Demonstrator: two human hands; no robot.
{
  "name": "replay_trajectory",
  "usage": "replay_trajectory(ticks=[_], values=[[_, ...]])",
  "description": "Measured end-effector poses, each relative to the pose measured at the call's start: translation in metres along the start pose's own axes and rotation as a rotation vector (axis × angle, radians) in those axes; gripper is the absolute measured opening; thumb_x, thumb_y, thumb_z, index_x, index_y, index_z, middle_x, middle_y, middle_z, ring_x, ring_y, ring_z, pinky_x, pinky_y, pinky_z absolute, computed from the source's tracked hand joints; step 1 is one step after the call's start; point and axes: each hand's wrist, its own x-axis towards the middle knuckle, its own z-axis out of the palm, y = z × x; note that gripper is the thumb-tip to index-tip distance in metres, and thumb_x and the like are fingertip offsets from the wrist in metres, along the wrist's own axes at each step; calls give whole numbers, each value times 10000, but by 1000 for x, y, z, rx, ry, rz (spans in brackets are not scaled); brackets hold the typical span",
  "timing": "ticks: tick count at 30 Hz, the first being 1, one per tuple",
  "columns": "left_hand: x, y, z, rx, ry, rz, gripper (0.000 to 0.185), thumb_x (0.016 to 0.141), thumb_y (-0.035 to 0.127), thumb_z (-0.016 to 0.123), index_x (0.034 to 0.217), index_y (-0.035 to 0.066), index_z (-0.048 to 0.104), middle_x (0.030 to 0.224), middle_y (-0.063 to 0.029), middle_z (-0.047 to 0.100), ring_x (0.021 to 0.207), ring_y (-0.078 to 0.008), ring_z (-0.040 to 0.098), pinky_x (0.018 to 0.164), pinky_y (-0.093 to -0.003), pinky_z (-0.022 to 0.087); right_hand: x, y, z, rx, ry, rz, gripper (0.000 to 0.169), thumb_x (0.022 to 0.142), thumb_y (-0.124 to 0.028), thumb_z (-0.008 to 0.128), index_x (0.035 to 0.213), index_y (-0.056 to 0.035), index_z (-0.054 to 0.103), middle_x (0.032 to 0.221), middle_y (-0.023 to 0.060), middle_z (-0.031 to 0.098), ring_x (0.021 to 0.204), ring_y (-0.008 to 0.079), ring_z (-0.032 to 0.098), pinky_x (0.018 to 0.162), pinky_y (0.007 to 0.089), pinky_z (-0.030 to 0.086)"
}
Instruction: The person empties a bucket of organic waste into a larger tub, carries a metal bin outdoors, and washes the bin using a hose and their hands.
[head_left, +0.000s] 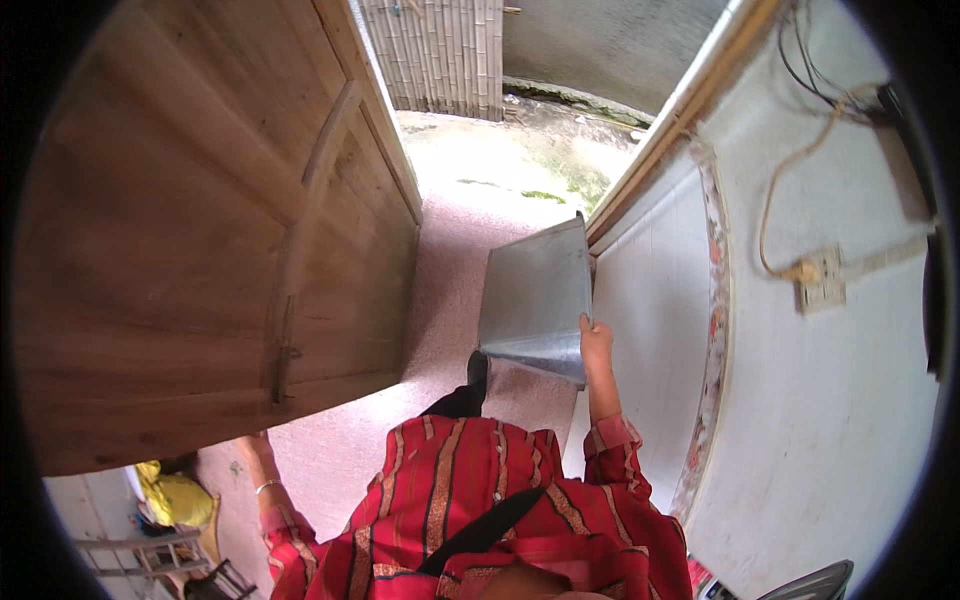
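A grey sheet-metal dustpan or scoop (534, 292) hangs before my body, in front of the doorway. My right hand (596, 346) is closed on its right edge. On the other side my left hand (256, 448) is at the lower edge of a brown wooden door (180, 240); its fingers are partly hidden by the door, so its grip cannot be made out. The door stands open to the left, with a metal bolt (283, 360) on its face. One dark shoe (477, 367) shows just below the metal piece.
A wooden door frame (660, 142) borders the opening on the right. Outside are a bamboo panel (442, 60) and a grey wall (600, 45). A plug and cord hang from a wall socket (821, 280). A yellow bag (176, 495) and a small ladder-like rack (150, 555) lie lower left.
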Motion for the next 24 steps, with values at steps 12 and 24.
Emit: replay_trajectory(ticks=[12,24], values=[[-22,-163,341,653,-407,-457,266,878,294,561,759,57,582,624,9,496,565,-77,432,518,-245,348,193,-122,2,110,-88,-136,371,882,-247,544,700,76,534,531,73,409,547,141,363,540,347,355],[-42,-17,822,86,-1100,1053,248,637,217,691,763,17,617,702,-76,549,617,-192,539,485,-285,419,408,-221,37,-84,-356,-175,382,875,-286,565,668,35,547,538,18,402,539,118,334,511,329,319]])
